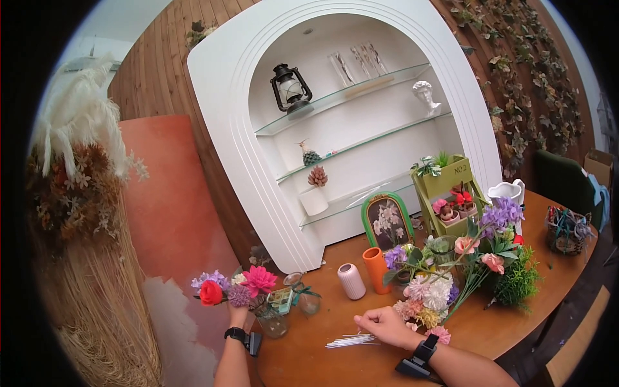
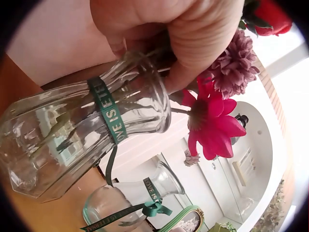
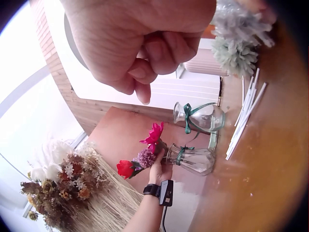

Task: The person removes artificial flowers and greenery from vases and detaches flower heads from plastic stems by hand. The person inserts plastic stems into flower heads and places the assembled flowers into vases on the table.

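Flowers are held by the left hand at the mouth of a clear vase near the worktop's left edge. Its grip is closed about the stems, thumb and fingers bunched at the rim, and stems run down inside the glass. The heads lean toward ten o'clock from the vase: a red rose outermost, a mauve bloom in the middle, and a pink bloom nearest twelve o'clock. A green ribbon with pale lettering circles the vase.

The right hand hangs over the worktop at three o'clock from the vase, its grip loosely curled, with nothing seen in it. White sticks lie near it, toward eight o'clock.

A second vase, tied with a green bow, stands just beside the first at two o'clock. Farther along that line, a ribbed pink vase and an orange vase stand side by side. From the right hand, a flower pile lies between one and two o'clock, a framed picture stands at twelve, a green stand at one, and a basket well apart at two. Behind, a white cabinet carries a black lantern.
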